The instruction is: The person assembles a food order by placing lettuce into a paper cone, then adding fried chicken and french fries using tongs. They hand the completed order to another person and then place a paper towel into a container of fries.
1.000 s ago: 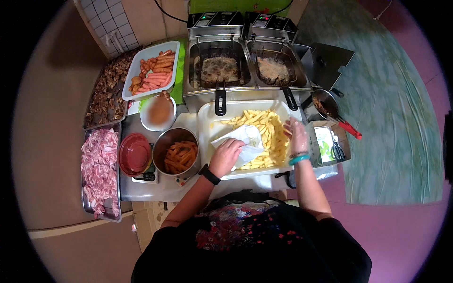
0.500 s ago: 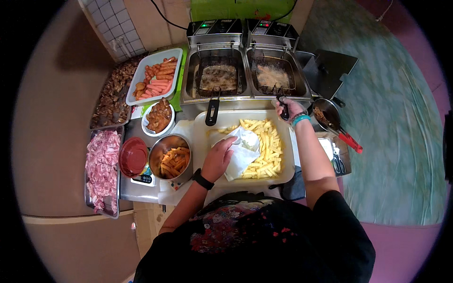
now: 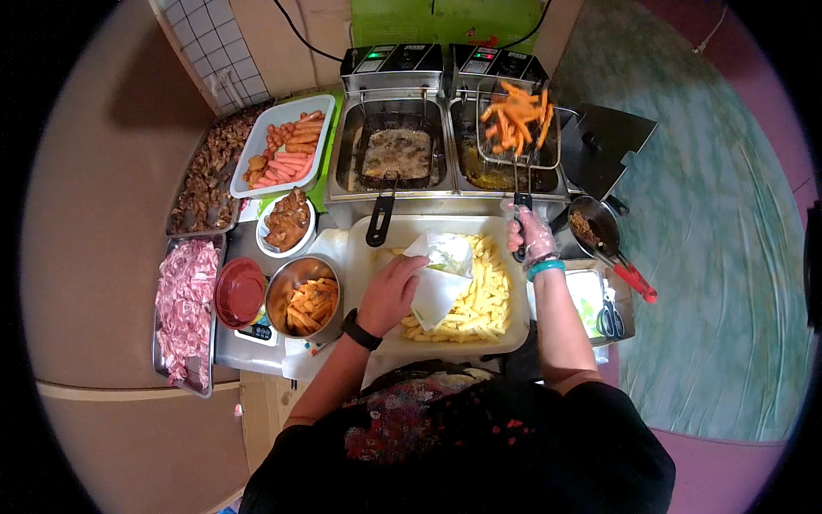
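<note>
My right hand (image 3: 533,235), in a clear glove, is closed round the black handle of a wire fryer basket (image 3: 559,150). The basket hangs raised above the right fryer tank (image 3: 488,177), with orange fries (image 3: 517,118) inside it, some blurred by motion. My left hand (image 3: 390,295) is bare and closed on a white paper bag (image 3: 433,300), whose upper end gapes. That bag is over a white tub (image 3: 364,261) of pale crinkle-cut fries (image 3: 484,295). In the left tank a second fryer basket (image 3: 381,218) sits in bubbling oil.
Left of the tub stand a steel bowl of orange fries (image 3: 312,306), a red bowl (image 3: 240,293), fried meat in a white bowl (image 3: 288,218), a sausage tray (image 3: 321,128) and a raw meat tray (image 3: 187,300). Red-handled tongs (image 3: 632,278) rest in a pot at right, near scissors (image 3: 610,319).
My right hand has lifted the right basket out of the oil, bringing its orange fries up into view. My left hand stays on the paper bag, whose top now gapes wider.
</note>
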`<state>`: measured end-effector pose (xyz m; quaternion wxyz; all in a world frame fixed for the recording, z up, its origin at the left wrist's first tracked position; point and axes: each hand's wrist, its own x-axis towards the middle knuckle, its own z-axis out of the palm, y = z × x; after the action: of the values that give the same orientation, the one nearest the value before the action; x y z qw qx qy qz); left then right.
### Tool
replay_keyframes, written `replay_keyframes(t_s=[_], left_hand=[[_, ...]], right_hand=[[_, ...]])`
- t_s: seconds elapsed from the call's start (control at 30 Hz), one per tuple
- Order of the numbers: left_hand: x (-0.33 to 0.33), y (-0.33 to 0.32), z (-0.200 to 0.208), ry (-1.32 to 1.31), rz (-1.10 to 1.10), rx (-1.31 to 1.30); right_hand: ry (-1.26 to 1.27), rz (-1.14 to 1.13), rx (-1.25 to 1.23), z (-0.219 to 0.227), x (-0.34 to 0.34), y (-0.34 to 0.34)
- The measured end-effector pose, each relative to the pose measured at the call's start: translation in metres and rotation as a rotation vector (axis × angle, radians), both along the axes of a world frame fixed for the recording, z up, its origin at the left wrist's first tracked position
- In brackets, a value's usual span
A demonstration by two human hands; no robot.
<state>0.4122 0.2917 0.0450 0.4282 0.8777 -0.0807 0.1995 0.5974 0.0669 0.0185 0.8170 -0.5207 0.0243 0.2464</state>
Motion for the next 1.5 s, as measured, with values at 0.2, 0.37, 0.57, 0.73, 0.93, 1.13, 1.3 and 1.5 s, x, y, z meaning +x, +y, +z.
replay_keyframes(t_s=[0.2, 0.37, 0.57, 0.73, 0.93, 1.13, 1.3, 1.5], left_hand=[[0.009, 0.002, 0.017, 0.05, -0.078, 0.054], [0.024, -0.006, 0.024, -0.051, -0.091, 0.03], [0.038, -0.01, 0.025, 0.012, -0.107, -0.033], [0.034, -0.014, 0.025, 0.024, -0.103, -0.029], [0.027, -0.008, 0.01, -0.119, -0.086, -0.026], [0.008, -0.005, 0.01, 0.004, -0.098, -0.134], [-0.012, 0.003, 0.012, 0.102, -0.045, -0.073], [-0.031, 0.013, 0.001, 0.065, 0.048, -0.009]], right_hand=[[0.055, 0.093, 0.047, 0.005, 0.012, -0.014], [0.092, 0.037, -0.059, -0.003, 0.001, -0.01], [-0.028, 0.093, -0.085, 0.012, -0.008, -0.019], [0.054, 0.132, -0.134, 0.003, 0.013, -0.03], [0.121, 0.082, -0.113, 0.007, 0.015, -0.016], [0.267, 0.165, 0.022, -0.018, 0.051, -0.009], [0.224, 0.067, 0.017, -0.026, 0.044, -0.005], [0.083, -0.308, -0.098, -0.034, 0.017, -0.019]])
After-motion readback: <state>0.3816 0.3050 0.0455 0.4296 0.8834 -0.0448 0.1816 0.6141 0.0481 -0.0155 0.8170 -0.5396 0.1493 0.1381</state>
